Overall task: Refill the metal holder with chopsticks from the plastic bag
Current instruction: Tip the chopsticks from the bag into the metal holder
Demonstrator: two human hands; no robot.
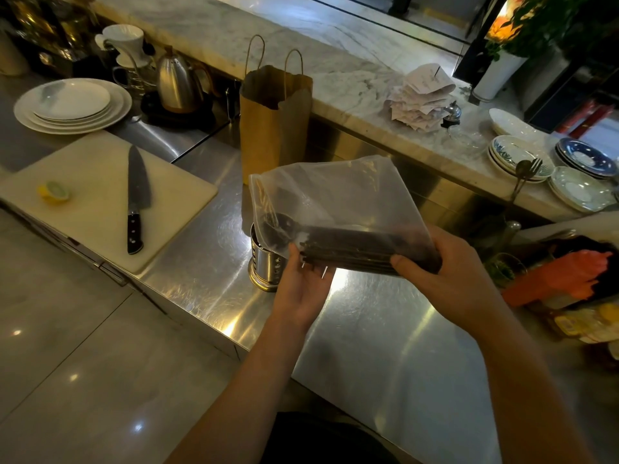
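A clear plastic bag [338, 199] hangs in the air above the steel counter, with a bundle of dark chopsticks [351, 247] lying along its lower edge. My right hand [445, 272] grips the bag's right end around the bundle. My left hand [303, 283] supports the bundle's left end from below, fingers curled on the bag. The perforated metal holder [264, 266] stands upright on the counter just left of my left hand, partly hidden behind the bag. Its inside is not visible.
A brown paper bag [274, 118] stands behind the holder. To the left lie a cutting board [93, 202] with a knife [136, 199] and half a lemon [55, 192], stacked plates [72, 105] and a kettle [179, 83]. Dishes [549, 162] and receipts [420, 95] sit on the marble ledge.
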